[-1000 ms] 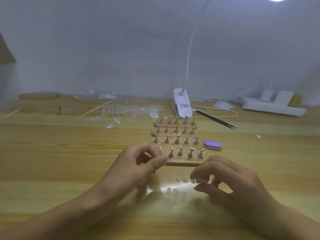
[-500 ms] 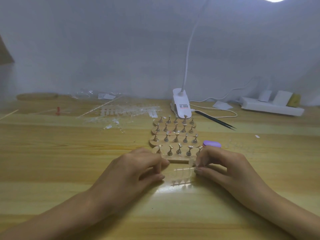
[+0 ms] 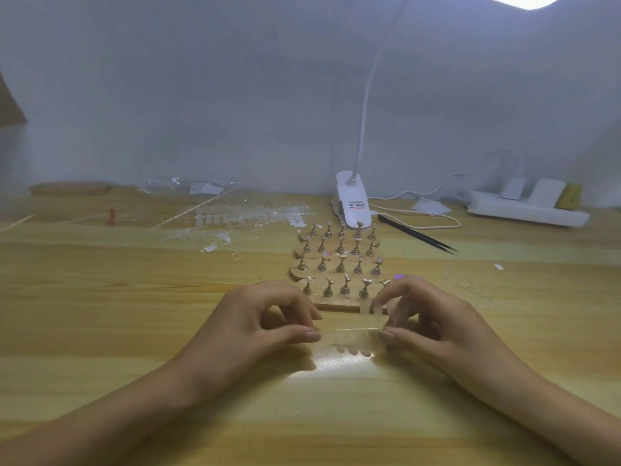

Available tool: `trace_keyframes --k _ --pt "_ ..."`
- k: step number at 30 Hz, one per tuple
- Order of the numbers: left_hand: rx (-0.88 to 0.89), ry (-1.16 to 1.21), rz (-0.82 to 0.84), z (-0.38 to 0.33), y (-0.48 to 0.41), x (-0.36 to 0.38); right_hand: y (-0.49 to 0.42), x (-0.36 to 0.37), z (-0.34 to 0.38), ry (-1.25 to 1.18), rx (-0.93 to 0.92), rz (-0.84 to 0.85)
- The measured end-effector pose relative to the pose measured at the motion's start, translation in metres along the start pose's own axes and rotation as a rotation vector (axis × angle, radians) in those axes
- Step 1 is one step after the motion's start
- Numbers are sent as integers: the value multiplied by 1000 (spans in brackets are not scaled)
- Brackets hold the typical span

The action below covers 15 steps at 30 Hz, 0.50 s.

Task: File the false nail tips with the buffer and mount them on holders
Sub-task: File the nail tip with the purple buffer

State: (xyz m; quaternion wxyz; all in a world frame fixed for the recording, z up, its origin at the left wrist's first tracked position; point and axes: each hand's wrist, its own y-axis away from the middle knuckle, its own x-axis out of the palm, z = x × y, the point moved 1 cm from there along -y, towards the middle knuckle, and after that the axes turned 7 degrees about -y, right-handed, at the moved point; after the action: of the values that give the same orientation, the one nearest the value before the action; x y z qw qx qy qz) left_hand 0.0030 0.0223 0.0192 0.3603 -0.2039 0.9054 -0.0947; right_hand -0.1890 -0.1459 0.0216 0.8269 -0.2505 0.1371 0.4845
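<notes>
- Wooden desk point(image 3: 100, 331) nearest.
- Just above: clear nail-tip strip point(image 3: 359, 331), one end pinched by right hand point(image 3: 433, 317); left hand point(image 3: 262, 317) curled at other end, grip unclear.
- Beyond: holders point(image 3: 339, 260); purple buffer point(image 3: 400, 276) behind right hand.
- Probably separating tips; next, one clean snap.

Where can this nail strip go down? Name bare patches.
Bare table left of the holder boards, in front of the loose clear tips; the near edge between the forearms. Crowded: behind the boards, around the lamp clamp and tweezers. Right hand pinches the nail strip.
</notes>
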Motion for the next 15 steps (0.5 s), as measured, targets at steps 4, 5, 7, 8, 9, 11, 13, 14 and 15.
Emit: trace_keyframes --k 4,5,7,8,9,11,13,14,15 --pt "-54 74 4 -3 -3 -1 0 -4 0 402 -168 -36" --pt "-72 96 8 -3 -3 -2 -3 -10 0 437 -188 -82" --pt "-106 131 9 -3 -4 -4 -11 -28 -2 424 -151 -175" --pt "-124 151 10 -4 -5 -5 -16 -37 -5 442 -95 -185" --pt "-138 172 15 -5 -6 -7 -19 -45 -11 478 -20 -154" --pt "-151 206 44 -9 -8 -7 -23 -51 -23 526 74 -57" --pt "-168 265 81 -13 -9 -7 -23 -48 -24 504 54 -37" --pt "-193 317 94 -14 -10 -6 -22 -47 -20 462 45 -63" --pt "-227 376 100 -15 -11 -6 -21 -50 -15 401 34 -109"
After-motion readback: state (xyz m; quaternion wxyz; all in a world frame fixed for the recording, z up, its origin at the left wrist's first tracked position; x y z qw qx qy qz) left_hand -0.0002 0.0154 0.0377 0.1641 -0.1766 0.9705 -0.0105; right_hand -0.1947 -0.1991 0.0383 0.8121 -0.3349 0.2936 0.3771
